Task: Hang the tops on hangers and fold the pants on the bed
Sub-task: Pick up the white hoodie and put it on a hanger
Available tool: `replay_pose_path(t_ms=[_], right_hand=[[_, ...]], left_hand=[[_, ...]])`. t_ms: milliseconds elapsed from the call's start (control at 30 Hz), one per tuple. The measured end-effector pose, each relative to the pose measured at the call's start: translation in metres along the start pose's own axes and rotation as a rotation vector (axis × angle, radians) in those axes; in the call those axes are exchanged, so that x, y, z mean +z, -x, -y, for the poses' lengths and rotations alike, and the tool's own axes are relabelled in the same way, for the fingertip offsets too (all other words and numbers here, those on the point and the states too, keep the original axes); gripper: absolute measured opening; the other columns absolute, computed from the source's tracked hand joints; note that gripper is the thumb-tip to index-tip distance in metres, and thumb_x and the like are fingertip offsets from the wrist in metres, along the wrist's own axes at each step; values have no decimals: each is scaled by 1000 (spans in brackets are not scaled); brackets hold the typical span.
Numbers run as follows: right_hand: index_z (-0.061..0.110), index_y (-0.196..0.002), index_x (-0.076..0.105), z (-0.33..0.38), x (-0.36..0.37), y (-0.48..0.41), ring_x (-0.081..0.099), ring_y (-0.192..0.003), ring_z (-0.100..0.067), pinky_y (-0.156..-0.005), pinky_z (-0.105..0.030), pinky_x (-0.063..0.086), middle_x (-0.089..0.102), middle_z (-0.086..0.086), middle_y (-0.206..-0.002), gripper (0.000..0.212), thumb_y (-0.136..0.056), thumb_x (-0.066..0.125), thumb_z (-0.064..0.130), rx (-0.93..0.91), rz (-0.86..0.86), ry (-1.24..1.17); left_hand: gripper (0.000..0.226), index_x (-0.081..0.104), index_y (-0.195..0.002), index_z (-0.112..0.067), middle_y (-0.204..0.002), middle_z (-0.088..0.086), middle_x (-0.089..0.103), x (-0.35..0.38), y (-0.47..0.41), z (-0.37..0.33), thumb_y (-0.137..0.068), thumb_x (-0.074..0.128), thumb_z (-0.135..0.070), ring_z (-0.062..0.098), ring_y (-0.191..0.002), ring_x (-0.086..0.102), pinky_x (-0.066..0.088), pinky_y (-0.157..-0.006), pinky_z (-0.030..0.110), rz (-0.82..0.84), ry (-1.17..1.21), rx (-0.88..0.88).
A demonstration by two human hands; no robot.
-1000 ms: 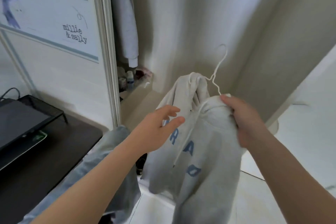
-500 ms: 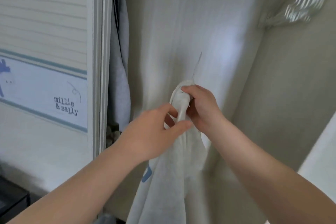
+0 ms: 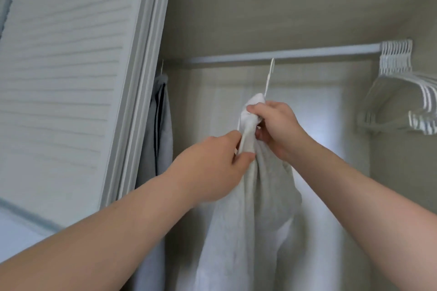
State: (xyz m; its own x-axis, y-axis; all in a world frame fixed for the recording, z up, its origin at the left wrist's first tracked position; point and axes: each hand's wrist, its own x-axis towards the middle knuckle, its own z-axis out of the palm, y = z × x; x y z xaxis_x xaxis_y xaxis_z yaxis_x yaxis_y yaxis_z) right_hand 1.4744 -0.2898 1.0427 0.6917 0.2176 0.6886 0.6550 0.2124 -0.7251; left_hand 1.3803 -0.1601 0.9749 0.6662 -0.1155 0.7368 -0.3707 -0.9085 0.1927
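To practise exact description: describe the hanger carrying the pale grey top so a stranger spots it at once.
Find the pale closet rod spanning the wardrobe. Below its middle, a thin white hanger rises from the pale grey top gripped by the left hand and right hand. Unlike the bunched empty white hangers at the rod's right end, it stands alone, carrying a garment.

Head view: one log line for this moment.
phase: hanging | left hand: pinches grey top | right hand: grips grey top at neck | hanger: hook up at rod, seating unclear | spare hangers: bunched on rod
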Motion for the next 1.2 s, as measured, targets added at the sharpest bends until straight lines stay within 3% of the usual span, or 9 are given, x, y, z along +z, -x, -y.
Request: replay_pose_path(t_ms=[167,300,433,733,833,933,1000,1100,1200], right_hand=[[13,-71,54,22,-21,-79,49,-48,-11,-48,-21,40,50,-2,-60,23,-91,61,4,-53,-32,72],[13,-67,49,23,-42,-132,44,-47,-14,-46,-21,35,43,-3,-59,26,-89,60,3,-53,-130,139],[10,-71,51,16,-61,-169,40,-50,-19,-51,-24,33,41,-6,-60,20,-87,58,1,-11,-185,167],[11,-76,49,-22,-65,-190,43,-57,-22,-54,-27,33,44,-7,-66,14,-84,60,10,5,-147,277],[13,-79,55,-25,-61,-187,49,-60,-23,-56,-27,38,50,-5,-68,13,-84,65,21,-136,-201,470],[21,-119,46,-24,-59,-175,62,-89,-25,-71,-32,47,60,-5,-105,50,-79,71,34,-163,-176,637],[26,-111,39,-21,-57,-160,62,-97,-26,-75,-34,48,56,-3,-112,52,-74,71,40,-207,-167,774],[27,-98,36,-21,-54,-133,57,-87,-22,-66,-35,40,54,4,-97,40,-75,64,43,-300,-186,1036],[20,-100,34,-24,-53,-111,49,-69,-14,-52,-32,29,50,3,-81,36,-84,59,41,-334,-184,1240]], left_hand=[[24,43,-107,-24,-90,-1,57,6,-72,3,-100,45,-47,28,-85,58,47,-71,39,-80,-214,47],[15,33,-105,-24,-77,-3,41,24,-116,7,-100,45,-29,26,-68,44,32,-61,35,-109,-352,76],[17,36,-115,-22,-80,-2,43,42,-144,10,-99,43,-20,30,-73,46,34,-64,36,-113,-396,80],[29,18,-91,-27,-75,-3,43,76,-142,28,-91,45,-18,17,-57,42,23,-48,32,-85,-392,65],[33,16,-84,-28,-75,-4,43,83,-135,37,-89,48,-20,16,-57,41,22,-47,31,-73,-380,33],[34,17,-83,-27,-76,-4,42,94,-124,47,-89,48,-17,17,-58,42,22,-48,30,-13,-410,15],[34,15,-84,-26,-75,-4,41,100,-117,53,-88,47,-15,17,-57,41,20,-48,31,29,-439,15],[34,15,-87,-26,-76,-4,42,101,-111,60,-88,47,-16,18,-59,42,22,-48,31,59,-447,13],[29,20,-92,-25,-76,-4,44,99,-106,66,-88,48,-16,19,-60,46,25,-49,31,74,-459,19]])
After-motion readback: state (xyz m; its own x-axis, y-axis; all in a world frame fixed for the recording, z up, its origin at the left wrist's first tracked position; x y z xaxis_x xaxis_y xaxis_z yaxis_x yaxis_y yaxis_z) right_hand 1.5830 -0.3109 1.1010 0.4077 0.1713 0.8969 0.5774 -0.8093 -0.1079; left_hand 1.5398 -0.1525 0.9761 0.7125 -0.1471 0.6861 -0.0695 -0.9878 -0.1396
